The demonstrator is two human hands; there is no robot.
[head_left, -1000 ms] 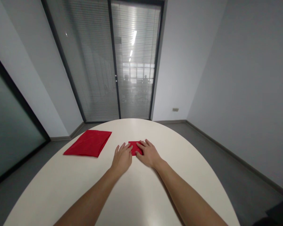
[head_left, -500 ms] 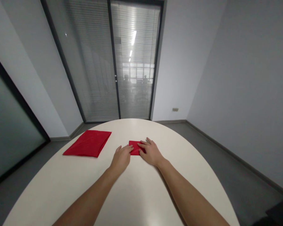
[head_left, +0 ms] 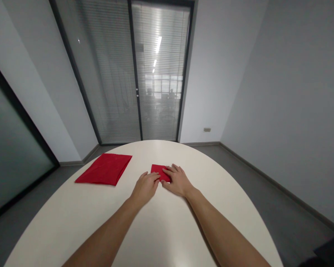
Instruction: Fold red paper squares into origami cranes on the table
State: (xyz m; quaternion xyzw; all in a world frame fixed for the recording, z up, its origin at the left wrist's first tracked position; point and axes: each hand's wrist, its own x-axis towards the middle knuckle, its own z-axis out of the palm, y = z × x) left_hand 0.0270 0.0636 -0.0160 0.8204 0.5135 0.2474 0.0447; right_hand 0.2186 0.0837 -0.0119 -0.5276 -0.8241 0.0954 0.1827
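Note:
A small folded red cloth-like piece [head_left: 158, 169] lies on the white table, partly covered by my hands. My left hand [head_left: 146, 186] rests at its left and near edge, the fingertips reaching over the red surface and the thumb near the front edge. Across its right part lies my right hand [head_left: 179, 181], fingers spread and pressing down, thumb along the near side. Neither hand is lifting the piece; both have their fingers stretched out on it.
To the left, a larger folded red piece [head_left: 104, 169] lies flat on the round white table [head_left: 156, 230]. Beyond the table stand a glass partition with blinds [head_left: 158, 122] and grey walls. A dark object [head_left: 330, 250] shows at the lower right.
My left hand has slid slightly right along the near edge of the small red piece. That piece now sits a little turned, and my right thumb has drawn toward its near edge.

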